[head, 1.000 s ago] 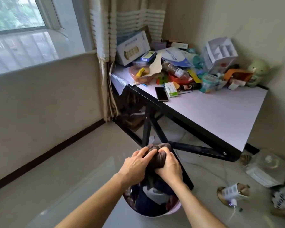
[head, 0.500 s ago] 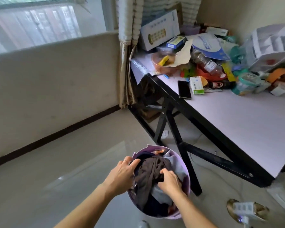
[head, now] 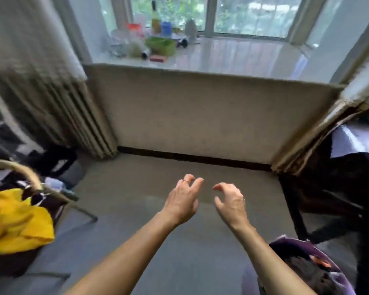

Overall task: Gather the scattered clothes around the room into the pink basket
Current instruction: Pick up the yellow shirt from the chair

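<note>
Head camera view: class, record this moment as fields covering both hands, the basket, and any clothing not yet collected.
left hand: empty, fingers loosely spread, above the grey floor
right hand: empty, fingers loosely curled, beside the left
pink plastic basket: lower right, dark clothes inside
yellow cloth garment: far left, on what looks like a chair, outside the basket
likely next: fetch the yellow garment
</note>
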Demonstrator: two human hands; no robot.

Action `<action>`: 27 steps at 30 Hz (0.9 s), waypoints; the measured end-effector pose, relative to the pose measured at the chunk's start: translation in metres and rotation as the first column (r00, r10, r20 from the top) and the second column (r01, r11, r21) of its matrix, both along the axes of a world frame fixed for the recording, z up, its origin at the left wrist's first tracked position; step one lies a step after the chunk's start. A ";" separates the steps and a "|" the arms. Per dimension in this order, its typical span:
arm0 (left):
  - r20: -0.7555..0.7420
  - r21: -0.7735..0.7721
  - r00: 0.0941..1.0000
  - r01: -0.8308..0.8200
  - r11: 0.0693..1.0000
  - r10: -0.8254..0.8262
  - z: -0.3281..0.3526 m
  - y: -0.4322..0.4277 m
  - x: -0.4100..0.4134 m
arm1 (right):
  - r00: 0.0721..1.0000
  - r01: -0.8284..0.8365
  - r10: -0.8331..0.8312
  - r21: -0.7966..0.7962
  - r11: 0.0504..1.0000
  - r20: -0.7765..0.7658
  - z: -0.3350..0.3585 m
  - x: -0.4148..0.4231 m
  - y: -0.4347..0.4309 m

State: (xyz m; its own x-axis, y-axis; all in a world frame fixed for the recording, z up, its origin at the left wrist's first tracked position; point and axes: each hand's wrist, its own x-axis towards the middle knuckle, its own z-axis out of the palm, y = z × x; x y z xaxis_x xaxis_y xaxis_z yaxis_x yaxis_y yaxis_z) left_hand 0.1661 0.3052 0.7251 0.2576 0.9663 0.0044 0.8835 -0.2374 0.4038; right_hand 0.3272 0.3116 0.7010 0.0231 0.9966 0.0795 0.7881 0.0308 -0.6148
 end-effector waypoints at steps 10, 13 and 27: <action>-0.007 0.056 0.666 -0.744 0.666 0.746 0.011 -0.133 -0.349 | 0.725 -0.687 0.688 0.033 0.726 -0.033 0.012 -0.363 -0.033; 0.010 0.062 0.528 -0.848 0.527 0.849 0.007 -0.176 -0.405 | 0.606 -0.795 0.795 0.003 0.606 0.008 0.012 -0.436 -0.049; -0.121 -0.183 0.337 -0.932 0.312 0.934 -0.076 -0.170 -0.576 | 0.280 -0.921 0.953 -0.245 0.301 0.120 -0.067 -0.671 0.005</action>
